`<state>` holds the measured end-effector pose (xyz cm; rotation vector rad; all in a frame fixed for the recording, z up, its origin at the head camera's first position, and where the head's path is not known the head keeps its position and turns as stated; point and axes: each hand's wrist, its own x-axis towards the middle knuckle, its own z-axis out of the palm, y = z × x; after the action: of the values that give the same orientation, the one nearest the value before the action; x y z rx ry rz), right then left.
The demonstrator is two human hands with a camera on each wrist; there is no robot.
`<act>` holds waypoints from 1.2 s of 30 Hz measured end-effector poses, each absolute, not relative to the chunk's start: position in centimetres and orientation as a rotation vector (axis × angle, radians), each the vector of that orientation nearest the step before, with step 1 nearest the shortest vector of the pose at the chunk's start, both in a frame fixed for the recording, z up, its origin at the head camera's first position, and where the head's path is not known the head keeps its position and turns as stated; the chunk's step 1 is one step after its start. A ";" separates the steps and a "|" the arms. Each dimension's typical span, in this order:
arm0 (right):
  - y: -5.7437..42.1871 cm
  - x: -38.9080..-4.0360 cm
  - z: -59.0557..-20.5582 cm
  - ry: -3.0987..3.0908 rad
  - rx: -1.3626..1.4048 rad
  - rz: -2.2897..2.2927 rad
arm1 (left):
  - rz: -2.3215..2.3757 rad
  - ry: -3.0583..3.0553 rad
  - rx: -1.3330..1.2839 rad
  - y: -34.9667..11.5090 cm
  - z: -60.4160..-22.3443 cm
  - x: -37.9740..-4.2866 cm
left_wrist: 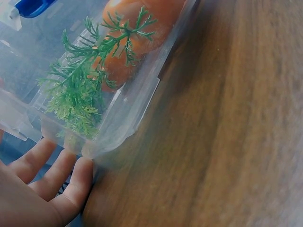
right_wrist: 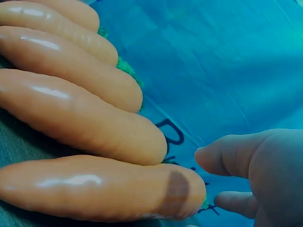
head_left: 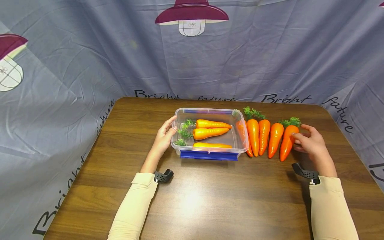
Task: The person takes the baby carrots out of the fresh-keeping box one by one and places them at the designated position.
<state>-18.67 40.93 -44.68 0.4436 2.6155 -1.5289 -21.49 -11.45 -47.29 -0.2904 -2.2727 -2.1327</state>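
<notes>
A clear plastic container [head_left: 210, 154] with blue latches stands on the table. Inside it lie three orange carrots [head_left: 210, 133] with green leafy tops to the left. At the container's left end is my left hand [head_left: 163, 137]; in the left wrist view its fingertips [left_wrist: 83, 170] touch the outer wall. Several more carrots [head_left: 275, 140] lie in a row to the right, tips toward me. My right hand [head_left: 312, 141] is at the rightmost carrot [head_left: 288, 143], thumb and fingers spread around its leafy end. The right wrist view shows a gap between the visible fingers and that carrot [right_wrist: 104, 189].
The brown wooden table [head_left: 225, 200] extends in front of the container and to both sides. A grey printed curtain [head_left: 126, 50] hangs behind its back edge. The leftmost loose carrot [head_left: 249, 151] lies close against the container's right end.
</notes>
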 end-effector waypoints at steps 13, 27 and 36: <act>41.6 -18.4 -44.3 2.613 0.488 -1.566 | -2.116 -2.289 -0.289 -11.5 -47.3 -21.5; 41.9 -17.7 -43.3 2.717 0.560 -1.480 | -2.108 -2.292 -0.310 -11.4 -47.4 -21.7; 39.3 -18.4 -41.8 2.796 0.506 -1.460 | -2.117 -2.305 -0.277 -11.4 -47.3 -21.6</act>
<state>-18.35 39.28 -41.80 0.5062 2.7962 -1.4604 -21.64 -11.38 -47.33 -0.2768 -2.3055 -2.1171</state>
